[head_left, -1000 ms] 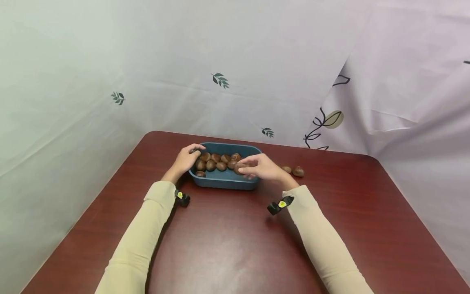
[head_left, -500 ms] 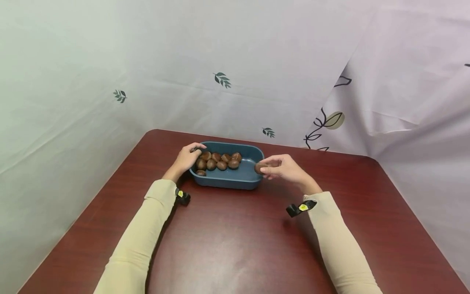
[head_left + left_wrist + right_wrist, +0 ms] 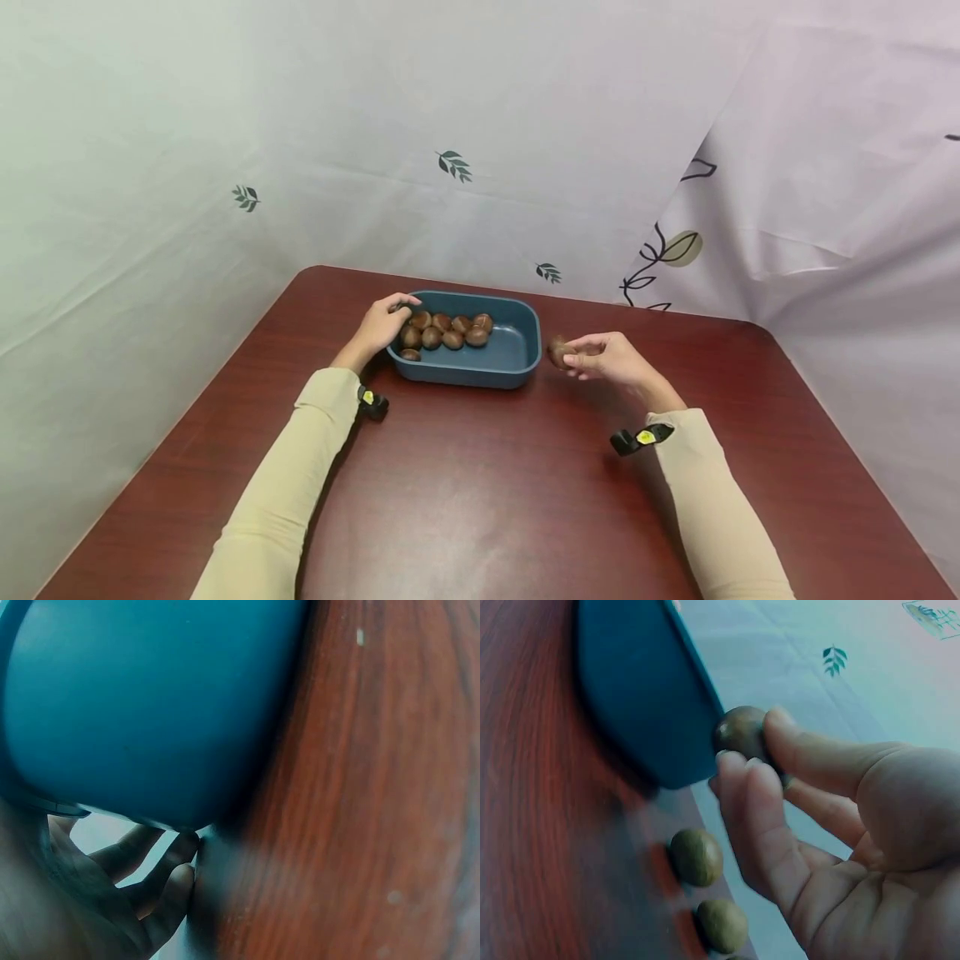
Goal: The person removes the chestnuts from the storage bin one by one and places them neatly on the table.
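My right hand (image 3: 611, 360) pinches a brown chestnut (image 3: 559, 353) between thumb and fingertips, just right of the blue tray (image 3: 487, 379). In the right wrist view the held chestnut (image 3: 741, 731) appears beside the tray's outer wall (image 3: 641, 697). At the tray's left end, my left hand (image 3: 377, 327) grips the rim. From the left wrist, its curled fingers (image 3: 169, 900) lie against the tray wall (image 3: 150, 712). Inside the tray, several chestnuts (image 3: 452, 339) cluster toward the left, one of them (image 3: 409, 354) apart near the front corner.
Below the right hand, loose chestnuts lie on the table, a nearer one (image 3: 721, 926) and another (image 3: 697, 857); the hand hides them from the head camera. The dark red tabletop (image 3: 465, 483) has a patterned pale cloth (image 3: 487, 225) hanging behind it.
My right hand has moved right, carrying the chestnut from over the tray to outside its right end. Loose chestnuts seen on the right before are now hidden behind it. My left hand stays put.
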Demonstrator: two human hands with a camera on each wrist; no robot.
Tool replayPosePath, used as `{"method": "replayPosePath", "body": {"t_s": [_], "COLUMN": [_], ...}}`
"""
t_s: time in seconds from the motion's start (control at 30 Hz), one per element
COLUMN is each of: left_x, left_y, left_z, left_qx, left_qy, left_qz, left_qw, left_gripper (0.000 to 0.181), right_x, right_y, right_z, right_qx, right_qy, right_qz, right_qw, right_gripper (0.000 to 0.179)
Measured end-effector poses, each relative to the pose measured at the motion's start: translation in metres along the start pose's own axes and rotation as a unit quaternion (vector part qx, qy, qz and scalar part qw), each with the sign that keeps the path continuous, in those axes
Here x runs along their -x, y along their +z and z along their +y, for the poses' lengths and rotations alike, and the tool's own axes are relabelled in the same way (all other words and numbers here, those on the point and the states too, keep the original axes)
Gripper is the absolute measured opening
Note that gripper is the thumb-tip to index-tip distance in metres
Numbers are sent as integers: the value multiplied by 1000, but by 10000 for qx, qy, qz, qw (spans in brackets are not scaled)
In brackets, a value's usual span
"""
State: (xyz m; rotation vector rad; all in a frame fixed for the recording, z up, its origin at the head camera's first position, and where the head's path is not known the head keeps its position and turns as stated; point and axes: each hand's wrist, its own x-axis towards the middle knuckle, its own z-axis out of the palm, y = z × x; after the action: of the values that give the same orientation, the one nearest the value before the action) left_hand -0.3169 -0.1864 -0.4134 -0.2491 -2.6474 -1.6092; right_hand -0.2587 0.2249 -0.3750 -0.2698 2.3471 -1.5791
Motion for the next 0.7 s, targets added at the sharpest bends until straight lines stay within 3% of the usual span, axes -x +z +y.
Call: {"method": "replayPosePath", "body": {"t_s": [0.33,0.7], "left_x": [0,0], "left_y": [0,0], "left_z": [0,0], "left_qx": [26,14], "left_qy": [11,2], "left_qz": [10,-2], "left_qw": [10000,10000], "left_gripper": [32,32], "right_x": [2,-3], "right_y": [-2,6], "right_z": [17,22], "right_qx": [-184,127], "right_qy": [79,17], "right_qz": [-444,-466], "right_qw": [9988,9988], "right_gripper": [35,31]}}
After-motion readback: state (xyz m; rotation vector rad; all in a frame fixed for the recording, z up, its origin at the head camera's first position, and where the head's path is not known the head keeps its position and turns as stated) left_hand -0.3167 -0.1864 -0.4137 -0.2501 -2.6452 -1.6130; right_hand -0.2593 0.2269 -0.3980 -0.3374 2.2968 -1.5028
